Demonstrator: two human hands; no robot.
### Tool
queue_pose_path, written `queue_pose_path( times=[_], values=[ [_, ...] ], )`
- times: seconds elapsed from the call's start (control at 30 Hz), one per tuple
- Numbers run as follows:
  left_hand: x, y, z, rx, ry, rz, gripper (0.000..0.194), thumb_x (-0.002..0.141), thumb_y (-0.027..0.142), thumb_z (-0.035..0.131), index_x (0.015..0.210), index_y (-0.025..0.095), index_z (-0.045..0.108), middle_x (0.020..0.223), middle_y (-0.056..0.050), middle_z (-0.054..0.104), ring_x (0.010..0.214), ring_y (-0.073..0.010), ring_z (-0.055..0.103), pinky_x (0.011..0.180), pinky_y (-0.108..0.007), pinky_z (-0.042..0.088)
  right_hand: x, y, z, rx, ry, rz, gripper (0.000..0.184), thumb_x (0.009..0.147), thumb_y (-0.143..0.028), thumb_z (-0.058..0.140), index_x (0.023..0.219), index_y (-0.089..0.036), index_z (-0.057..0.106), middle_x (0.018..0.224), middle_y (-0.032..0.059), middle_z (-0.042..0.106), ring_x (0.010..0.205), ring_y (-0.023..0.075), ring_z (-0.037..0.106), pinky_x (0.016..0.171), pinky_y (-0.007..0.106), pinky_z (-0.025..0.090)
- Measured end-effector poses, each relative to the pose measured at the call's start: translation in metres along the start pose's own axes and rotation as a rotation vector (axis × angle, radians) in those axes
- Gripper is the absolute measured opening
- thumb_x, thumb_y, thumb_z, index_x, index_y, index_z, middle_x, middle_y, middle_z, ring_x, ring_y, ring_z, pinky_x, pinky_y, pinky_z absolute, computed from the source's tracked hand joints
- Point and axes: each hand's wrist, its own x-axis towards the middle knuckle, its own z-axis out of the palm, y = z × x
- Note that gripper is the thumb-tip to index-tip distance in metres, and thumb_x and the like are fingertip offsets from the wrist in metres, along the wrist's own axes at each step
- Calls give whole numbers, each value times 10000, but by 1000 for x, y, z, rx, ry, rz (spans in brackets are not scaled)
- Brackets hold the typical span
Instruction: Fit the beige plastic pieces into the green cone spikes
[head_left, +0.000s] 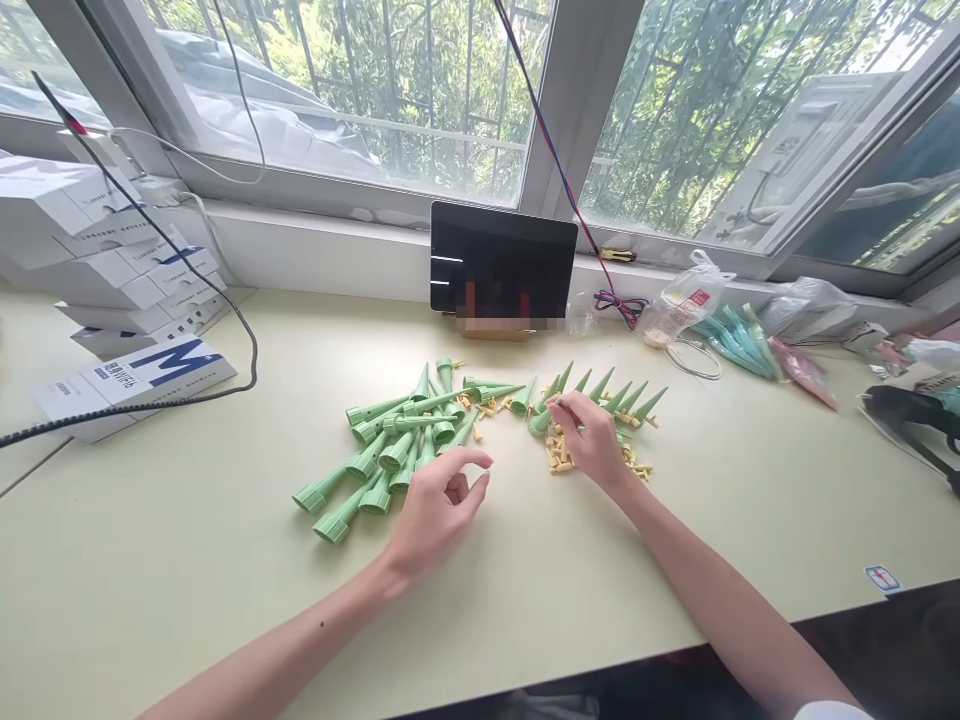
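Observation:
My left hand (439,505) hovers over the table's middle, thumb and forefinger apart, with nothing visible between them. Just beyond it lies a loose heap of green plastic watering spikes (396,452), hollow cones with wide ribbed ends. On the right, the fingertips of my right hand (592,440) are pinched at a green watering spike (538,424) whose wide end faces me; the fingers cover part of it. Beneath that hand is a pile of small yellow valve pieces (559,455). Behind it, several green spikes (619,398) lie in a row, some with yellow pieces at their ends.
A dark tablet (502,262) leans on a stand at the back. White boxes (135,250) are stacked at left, with a black cable (251,350) across them. Plastic bags (682,300) and blue-green packets (739,340) lie back right, beside a black device (911,425).

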Motion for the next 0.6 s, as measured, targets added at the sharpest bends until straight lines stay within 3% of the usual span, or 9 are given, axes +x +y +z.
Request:
queue_pose_path(
  times=[0.6],
  values=[
    [0,0,1,-5,-20,5,142,893,261,537,943,190,649,533,69,437,472,-90,392,514,-222,344,6,7,-8,-78,-39,-6,232,1008,-304,449,828,-201,553,728,9,535,614,143,462,609,271,384]
  ],
)
